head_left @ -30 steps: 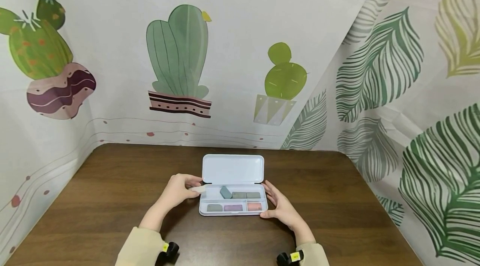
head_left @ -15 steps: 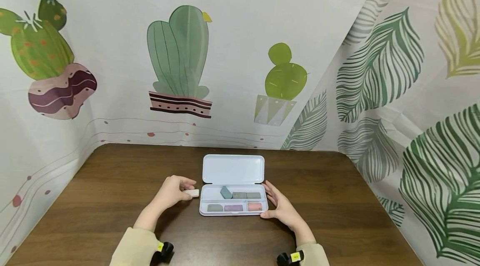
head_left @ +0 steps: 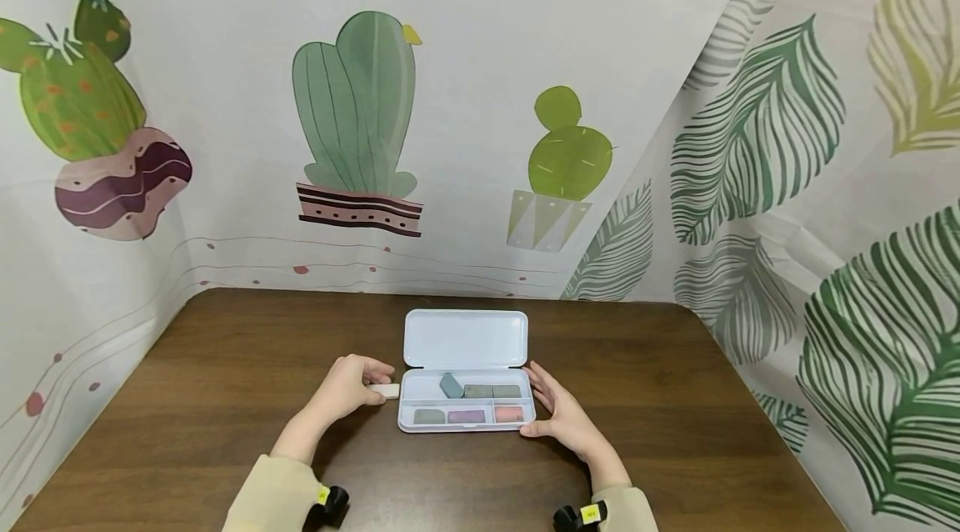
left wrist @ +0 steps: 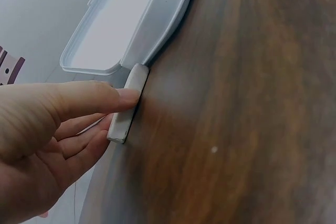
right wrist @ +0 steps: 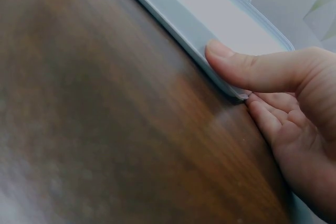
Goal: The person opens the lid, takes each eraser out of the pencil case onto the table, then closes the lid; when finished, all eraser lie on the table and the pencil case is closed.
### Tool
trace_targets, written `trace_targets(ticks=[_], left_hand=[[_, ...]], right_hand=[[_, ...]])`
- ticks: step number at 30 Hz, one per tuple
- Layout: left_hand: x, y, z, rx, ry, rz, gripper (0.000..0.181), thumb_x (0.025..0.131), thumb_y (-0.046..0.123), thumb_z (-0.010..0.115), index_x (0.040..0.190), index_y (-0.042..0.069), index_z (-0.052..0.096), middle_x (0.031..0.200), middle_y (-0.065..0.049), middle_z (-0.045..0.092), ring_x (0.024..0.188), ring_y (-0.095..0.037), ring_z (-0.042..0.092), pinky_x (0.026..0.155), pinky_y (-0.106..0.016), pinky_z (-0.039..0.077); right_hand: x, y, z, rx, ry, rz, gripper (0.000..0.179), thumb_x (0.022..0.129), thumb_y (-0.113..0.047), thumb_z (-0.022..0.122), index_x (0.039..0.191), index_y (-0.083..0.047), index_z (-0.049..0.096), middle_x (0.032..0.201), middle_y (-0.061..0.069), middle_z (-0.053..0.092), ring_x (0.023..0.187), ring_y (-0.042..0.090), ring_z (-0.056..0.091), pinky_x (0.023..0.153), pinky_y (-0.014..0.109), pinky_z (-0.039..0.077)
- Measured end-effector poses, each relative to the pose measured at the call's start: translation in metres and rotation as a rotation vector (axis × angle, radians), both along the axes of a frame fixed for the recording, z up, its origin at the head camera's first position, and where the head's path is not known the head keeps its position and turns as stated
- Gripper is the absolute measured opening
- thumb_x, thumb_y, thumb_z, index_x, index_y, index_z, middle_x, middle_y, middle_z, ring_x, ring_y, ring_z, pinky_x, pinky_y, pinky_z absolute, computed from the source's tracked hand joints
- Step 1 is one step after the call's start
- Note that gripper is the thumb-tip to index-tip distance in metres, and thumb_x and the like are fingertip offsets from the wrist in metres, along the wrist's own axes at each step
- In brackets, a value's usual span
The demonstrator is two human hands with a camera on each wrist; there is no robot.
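An open white plastic case [head_left: 465,427] lies on the table, its lid [head_left: 466,338] folded back. Its rear compartment has a tilted blue-grey eraser [head_left: 452,386] and two grey blocks [head_left: 492,391]; a grey-green block [head_left: 429,416], a purple block [head_left: 467,416] and a pink block [head_left: 508,414] are in the front ones. Left of the case, my left hand [head_left: 350,383] pinches a white eraser [left wrist: 127,106] between thumb and fingers, low at the tabletop. My right hand [head_left: 558,409] holds the case's right end, thumb [right wrist: 231,61] on the front corner and fingers along the side.
The brown wooden table [head_left: 225,399] reaches back to a white cloth backdrop [head_left: 465,98] printed with cacti and leaves. Black wrist cameras with yellow labels sit at both cuffs, the left one [head_left: 327,505] and the right one [head_left: 579,515].
My left hand has drawn the white eraser leftward, off the case's left edge, and lowered it slightly beside the case. The right hand and the case have stayed put.
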State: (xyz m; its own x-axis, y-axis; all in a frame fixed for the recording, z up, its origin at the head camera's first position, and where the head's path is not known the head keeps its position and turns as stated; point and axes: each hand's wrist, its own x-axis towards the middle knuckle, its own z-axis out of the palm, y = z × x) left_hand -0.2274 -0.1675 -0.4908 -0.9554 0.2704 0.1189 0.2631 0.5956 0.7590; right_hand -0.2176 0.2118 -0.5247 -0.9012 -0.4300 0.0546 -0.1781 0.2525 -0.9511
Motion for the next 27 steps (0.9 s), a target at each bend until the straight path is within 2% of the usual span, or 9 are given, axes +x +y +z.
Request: trace_targets(ticks=[11, 19, 24, 27], left_hand=[[0.0, 0.001, -0.003, -0.011, 0.017, -0.012, 0.041, 0.064, -0.006, 0.081, 0.103, -0.007, 0.071, 0.09, -0.012, 0.075, 0.083, -0.024, 0.071, 0.075, -0.035, 0.057], [-0.001, 0.003, 0.001, 0.0, 0.095, 0.061, 0.037, 0.071, -0.003, 0.079, 0.107, 0.0, 0.071, 0.097, -0.01, 0.074, 0.09, -0.026, 0.068, 0.084, -0.042, 0.054], [-0.003, 0.01, 0.004, 0.059, 0.136, 0.023, 0.035, 0.075, 0.0, 0.079, 0.108, 0.0, 0.071, 0.099, -0.011, 0.074, 0.091, -0.027, 0.069, 0.084, -0.041, 0.055], [-0.004, 0.018, 0.005, 0.099, 0.128, -0.007, 0.035, 0.077, 0.002, 0.079, 0.11, 0.0, 0.07, 0.101, -0.012, 0.074, 0.093, -0.028, 0.07, 0.084, -0.039, 0.056]], right_hand=[[0.0, -0.001, -0.001, -0.009, 0.01, 0.01, 0.107, 0.073, -0.005, 0.083, 0.153, 0.007, 0.013, 0.155, 0.03, 0.027, 0.144, 0.044, 0.024, 0.103, 0.005, 0.029], [0.0, 0.0, -0.002, -0.01, 0.013, 0.013, 0.106, 0.073, -0.005, 0.083, 0.152, 0.008, 0.013, 0.155, 0.03, 0.027, 0.144, 0.044, 0.024, 0.103, 0.005, 0.029], [0.0, 0.0, -0.001, -0.003, 0.013, 0.01, 0.106, 0.074, -0.004, 0.083, 0.152, 0.008, 0.013, 0.155, 0.029, 0.026, 0.144, 0.044, 0.023, 0.103, 0.004, 0.028], [0.0, 0.001, -0.001, -0.002, 0.015, 0.011, 0.106, 0.074, -0.004, 0.083, 0.153, 0.007, 0.013, 0.156, 0.029, 0.026, 0.144, 0.044, 0.023, 0.103, 0.004, 0.029]])
